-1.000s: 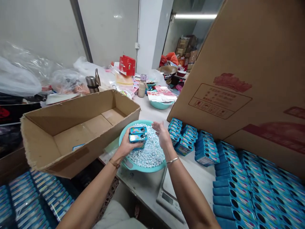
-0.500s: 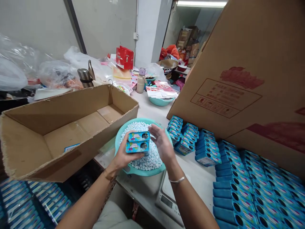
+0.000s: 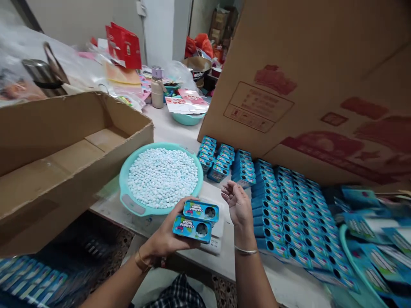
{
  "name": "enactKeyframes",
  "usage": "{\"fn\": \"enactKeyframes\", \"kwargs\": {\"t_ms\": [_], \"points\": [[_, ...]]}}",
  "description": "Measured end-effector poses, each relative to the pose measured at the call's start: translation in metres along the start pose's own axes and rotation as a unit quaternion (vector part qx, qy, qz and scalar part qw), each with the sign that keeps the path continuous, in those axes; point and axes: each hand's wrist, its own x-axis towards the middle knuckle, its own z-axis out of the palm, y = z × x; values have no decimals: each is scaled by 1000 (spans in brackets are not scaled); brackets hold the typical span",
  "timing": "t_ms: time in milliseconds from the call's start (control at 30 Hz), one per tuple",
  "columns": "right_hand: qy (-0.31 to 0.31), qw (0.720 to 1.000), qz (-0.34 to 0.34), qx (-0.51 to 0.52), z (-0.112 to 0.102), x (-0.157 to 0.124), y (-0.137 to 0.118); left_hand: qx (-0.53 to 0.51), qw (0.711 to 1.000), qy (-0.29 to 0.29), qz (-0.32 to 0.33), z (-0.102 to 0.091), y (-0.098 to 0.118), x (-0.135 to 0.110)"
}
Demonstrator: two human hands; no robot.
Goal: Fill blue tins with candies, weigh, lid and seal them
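Note:
My left hand (image 3: 167, 235) is wrapped around two small blue candy boxes (image 3: 192, 230), held side by side. Their printed ends face up, and each has a round dark hole with pale pieces inside. Between the boxes and the rows of blue boxes (image 3: 266, 205), my right hand (image 3: 239, 205) is raised with nothing in it, its fingers loosely bent and apart. Just beyond my left hand stands a turquoise basin (image 3: 124, 188) full of small pale-blue candies (image 3: 163, 177). A white scale (image 3: 218, 239) is partly hidden beneath the held boxes.
On the left stands a long open cardboard box (image 3: 112, 167). A large cardboard sheet (image 3: 257, 38) leans behind the box rows. At the right edge is another turquoise basin (image 3: 345, 244) with flat blue cartons. A bottle (image 3: 157, 87) and a basin with printed cards (image 3: 188, 119) stand farther back.
My view has turned to the right. Both hands have come from over the candy basin to its near right side, the left still holding the two boxes. My right hand is farther from them.

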Motion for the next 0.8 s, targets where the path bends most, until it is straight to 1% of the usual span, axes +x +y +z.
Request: {"fn": "enactKeyframes", "kwargs": {"t_ms": [133, 233, 300, 333, 367, 400, 433, 467, 500, 533, 567, 600, 633, 700, 733, 800], "points": [[-8, 1000, 1, 2, -33, -18, -6, 48, 999, 8, -18, 11, -7, 4], [-7, 1000, 17, 19, -50, -30, -2, 92, 995, 29, -27, 14, -3, 2], [-4, 999, 35, 31, -56, -34, 1, 140, 989, 44, -21, 16, 10, -2], [-6, 999, 41, 34, -58, -36, 3, 179, 982, 54, -12, 16, 22, -4], [-10, 998, 43, 36, -58, -36, 3, 228, 971, 69, 1, 15, 36, -5], [-16, 998, 41, 39, -56, -36, 3, 288, 954, 85, 20, 13, 53, -5], [-21, 998, 37, 43, -53, -36, 4, 362, 925, 104, 42, 10, 71, -3], [-27, 998, 33, 46, -48, -35, 4, 441, 886, 127, 63, 5, 89, 2], [-33, 998, 30, 47, -42, -34, 5, 527, 836, 131, 81, -1, 106, 8], [-41, 998, 32, 45, -35, -33, 6, 621, 770, 119, 89, -8, 120, 16], [-54, 997, 37, 40, -27, -32, 7, 708, 693, 109, 82, -18, 131, 25], [-70, 996, 44, 33, -19, -31, 9, 776, 622, 95, 50, -28, 139, 34], [-85, 995, 49, 25, -11, -31, 11, 819, 569, 77, 10, -38, 144, 43], [-104, 993, 50, 14, 1, -30, 14, 871, 487, 56, -45, -56, 148, 57], [-105, 993, 48, 12, 5, -29, 15, 886, 457, 41, -65, -63, 147, 61], [-96, 994, 43, 14, 9, -28, 14, 904, 417, 11, -93, -73, 144, 66]]}}
